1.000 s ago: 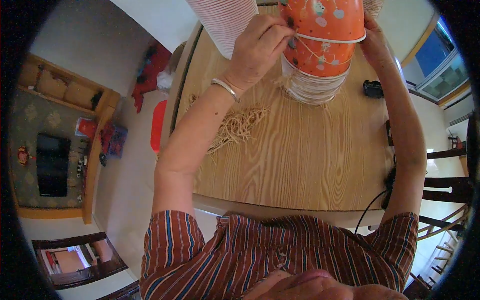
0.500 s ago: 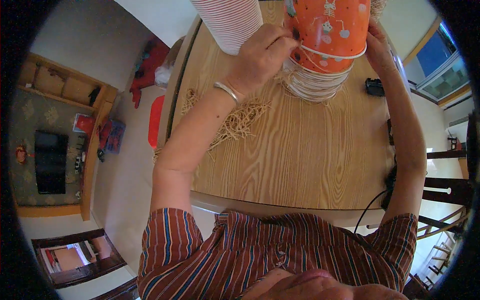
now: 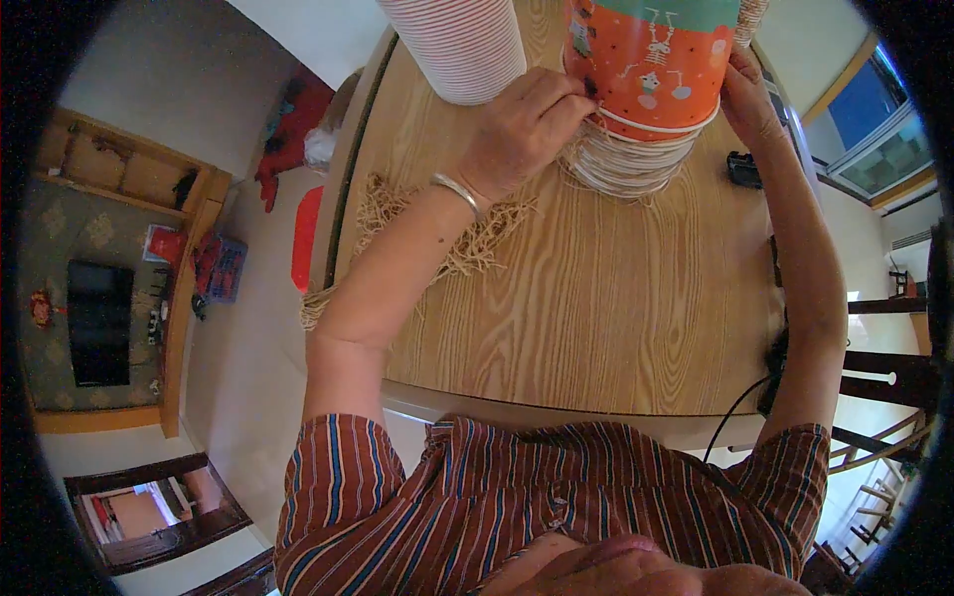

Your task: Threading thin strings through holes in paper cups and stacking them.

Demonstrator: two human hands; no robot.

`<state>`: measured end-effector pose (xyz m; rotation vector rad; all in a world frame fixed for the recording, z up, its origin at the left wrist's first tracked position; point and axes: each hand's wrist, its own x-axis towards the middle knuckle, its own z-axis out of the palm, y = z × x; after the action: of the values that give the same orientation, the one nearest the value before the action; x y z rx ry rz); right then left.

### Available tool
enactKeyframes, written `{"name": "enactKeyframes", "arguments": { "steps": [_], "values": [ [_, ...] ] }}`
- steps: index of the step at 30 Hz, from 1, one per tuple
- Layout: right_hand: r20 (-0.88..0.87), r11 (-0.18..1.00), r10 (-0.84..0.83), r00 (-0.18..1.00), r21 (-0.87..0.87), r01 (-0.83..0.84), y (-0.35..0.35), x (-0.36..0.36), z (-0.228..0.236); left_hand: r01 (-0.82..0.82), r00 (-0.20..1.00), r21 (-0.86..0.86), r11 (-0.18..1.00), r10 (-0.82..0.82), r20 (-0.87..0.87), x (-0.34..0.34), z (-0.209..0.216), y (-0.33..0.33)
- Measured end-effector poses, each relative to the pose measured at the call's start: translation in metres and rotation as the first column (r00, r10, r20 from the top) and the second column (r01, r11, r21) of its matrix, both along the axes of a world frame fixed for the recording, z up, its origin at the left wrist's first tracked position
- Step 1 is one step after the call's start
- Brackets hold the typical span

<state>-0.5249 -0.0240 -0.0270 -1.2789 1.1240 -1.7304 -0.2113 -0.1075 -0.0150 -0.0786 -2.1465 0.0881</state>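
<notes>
An orange bucket [image 3: 661, 65] printed with pale figures, with a green band at its top, sits rim down over a stack of white-rimmed buckets [image 3: 631, 169]. My left hand [image 3: 527, 129] is closed in a pinch at the bucket's left edge, just above the rim. A thin tan cord shows at its fingertips. My right hand [image 3: 750, 99] grips the bucket's right side, its fingers partly hidden behind it. Beside my left forearm lies a loose heap of tan cords [image 3: 462, 243].
A tall stack of white buckets [image 3: 457, 50] with red lines stands at the wooden table's [image 3: 576, 318] far left. Near my right forearm lies a small black object [image 3: 743, 170]. A black cable [image 3: 730, 415] hangs by the near right edge. A red stool [image 3: 306, 238] stands left.
The orange bucket has come down over the stack, narrowing the gap below its rim and bringing its green band into view. My left hand has moved slightly down with it.
</notes>
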Motion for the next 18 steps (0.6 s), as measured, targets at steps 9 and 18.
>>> {"name": "enactKeyframes", "arguments": {
  "steps": [9, 18],
  "values": [
    [0.019, 1.000, -0.015, 1.000, 0.016, 0.015, 0.002, 0.014, 0.004, -0.029, 0.999, -0.106, 0.994, 0.024, -0.048, -0.002, -0.004, 0.001],
    [-0.042, 0.999, -0.001, 0.999, -0.044, -0.001, -0.003, 0.000, -0.005, -0.022, 1.000, -0.077, 0.997, 0.023, 0.015, -0.001, -0.007, 0.006]
  ]
}}
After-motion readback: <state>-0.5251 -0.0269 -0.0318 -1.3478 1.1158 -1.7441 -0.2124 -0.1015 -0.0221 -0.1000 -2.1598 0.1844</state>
